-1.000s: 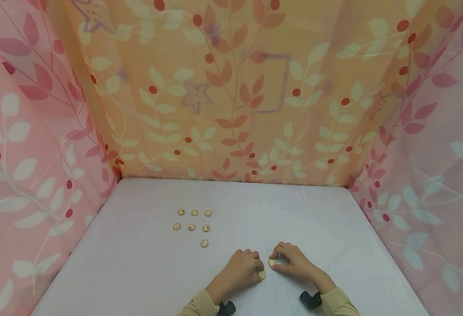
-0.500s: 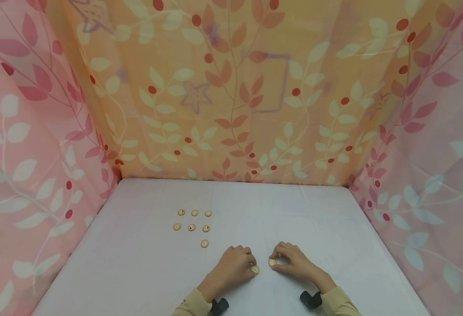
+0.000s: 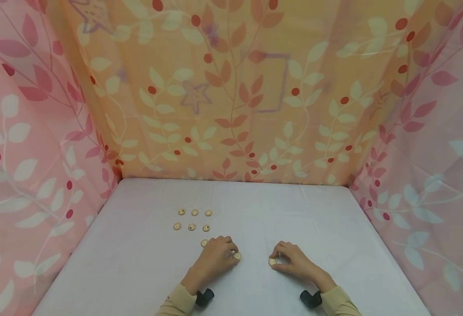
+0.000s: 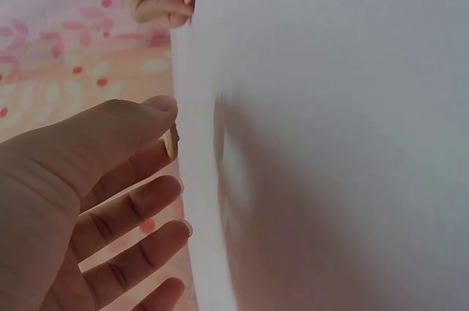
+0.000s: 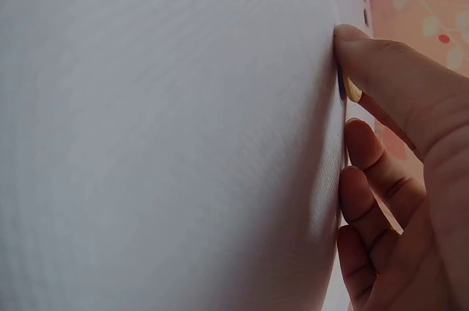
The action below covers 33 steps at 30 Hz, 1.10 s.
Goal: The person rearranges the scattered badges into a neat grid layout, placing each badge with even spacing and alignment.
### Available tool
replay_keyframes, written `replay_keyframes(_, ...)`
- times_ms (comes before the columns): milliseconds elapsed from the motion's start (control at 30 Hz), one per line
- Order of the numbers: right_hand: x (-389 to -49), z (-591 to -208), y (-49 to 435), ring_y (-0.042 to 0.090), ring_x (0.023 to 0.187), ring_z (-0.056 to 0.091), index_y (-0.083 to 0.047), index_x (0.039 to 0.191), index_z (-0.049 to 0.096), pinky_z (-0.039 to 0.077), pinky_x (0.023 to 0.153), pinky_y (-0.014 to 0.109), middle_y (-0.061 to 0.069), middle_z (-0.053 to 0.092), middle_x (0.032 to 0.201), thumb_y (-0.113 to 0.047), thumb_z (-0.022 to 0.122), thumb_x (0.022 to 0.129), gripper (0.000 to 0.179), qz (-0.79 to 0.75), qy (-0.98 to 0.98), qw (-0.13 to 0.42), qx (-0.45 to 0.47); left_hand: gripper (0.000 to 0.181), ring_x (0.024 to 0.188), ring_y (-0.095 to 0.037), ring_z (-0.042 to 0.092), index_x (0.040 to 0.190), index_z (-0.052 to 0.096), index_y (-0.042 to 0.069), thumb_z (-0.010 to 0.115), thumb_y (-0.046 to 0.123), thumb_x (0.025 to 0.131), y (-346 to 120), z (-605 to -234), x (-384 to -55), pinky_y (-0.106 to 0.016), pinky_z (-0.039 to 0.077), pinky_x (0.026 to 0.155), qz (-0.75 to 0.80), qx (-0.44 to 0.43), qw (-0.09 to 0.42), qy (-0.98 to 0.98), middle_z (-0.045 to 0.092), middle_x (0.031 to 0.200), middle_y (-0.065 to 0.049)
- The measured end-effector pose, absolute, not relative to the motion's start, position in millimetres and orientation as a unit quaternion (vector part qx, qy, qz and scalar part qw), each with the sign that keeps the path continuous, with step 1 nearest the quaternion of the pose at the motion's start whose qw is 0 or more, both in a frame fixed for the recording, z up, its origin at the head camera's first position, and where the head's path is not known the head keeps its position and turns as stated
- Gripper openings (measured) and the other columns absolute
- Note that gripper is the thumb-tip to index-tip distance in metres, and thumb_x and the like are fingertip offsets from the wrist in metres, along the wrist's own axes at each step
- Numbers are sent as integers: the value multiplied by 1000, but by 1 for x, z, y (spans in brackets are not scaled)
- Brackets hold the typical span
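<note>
Between thumb and index finger my left hand [image 3: 217,258] pinches a small, round, pale wooden button [image 3: 236,256]. In the left wrist view that button [image 4: 171,142] is seen edge-on, raised off the cloth, with the other fingers spread below it. My right hand [image 3: 293,262] pinches a second wooden button [image 3: 272,262] by its edges, low at the white tabletop. The right wrist view shows only a sliver of this button [image 5: 353,90] behind the thumb. Several similar buttons [image 3: 192,227] lie in rows left of centre; the nearest one [image 3: 204,242] is partly covered by my left hand.
A white cloth covers the table [image 3: 314,210]. Patterned curtains enclose it: an orange one [image 3: 231,87] at the back, pink ones at the left [image 3: 30,175] and right [image 3: 432,175]. Black wrist mounts [image 3: 311,299] sit under both wrists.
My left hand has moved left and away from me with its button, toward the rows, and now overlaps the nearest laid button. The right hand has stayed in place.
</note>
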State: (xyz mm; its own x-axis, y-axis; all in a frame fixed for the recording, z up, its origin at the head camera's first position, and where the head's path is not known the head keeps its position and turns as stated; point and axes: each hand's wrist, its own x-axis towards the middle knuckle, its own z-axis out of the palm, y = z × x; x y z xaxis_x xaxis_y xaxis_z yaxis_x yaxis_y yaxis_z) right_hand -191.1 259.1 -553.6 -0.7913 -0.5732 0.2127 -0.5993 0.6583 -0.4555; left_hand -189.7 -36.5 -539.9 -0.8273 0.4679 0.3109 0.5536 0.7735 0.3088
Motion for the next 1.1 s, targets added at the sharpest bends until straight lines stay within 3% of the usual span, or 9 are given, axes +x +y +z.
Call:
replay_keyframes(367,-192,-555,259,5,89,49,-28,92,60,35,76,32,-16,56,98,-38,69,80,18,261,-909,28,324,15,76,-8,58,84,72,23,73,35,74,-72,-541,-202,-27,42,63,-193,-238,142,-941,62,86,13)
replay_keyframes(633,-191,-555,259,4,90,48,-30,92,59,34,77,31,-18,55,98,-40,69,79,19,261,-912,17,316,14,97,-18,63,85,72,21,74,30,74,-95,-540,-205,-34,48,76,-215,-214,156,-940,67,96,5)
replay_keyframes(833,-191,-554,259,4,91,48,-30,93,59,35,79,33,-19,54,99,-41,68,80,19,261,-914,6,310,15,80,-12,60,83,72,21,76,30,72,-109,-538,-204,-32,45,68,-206,-196,173,-943,64,88,7)
replay_keyframes(1100,-192,-556,260,5,89,49,-30,91,59,35,77,32,-19,55,98,-40,69,79,18,260,-910,29,321,17,79,-15,60,82,72,21,78,32,70,-130,-539,-205,-33,46,67,-213,-164,168,-949,63,88,8)
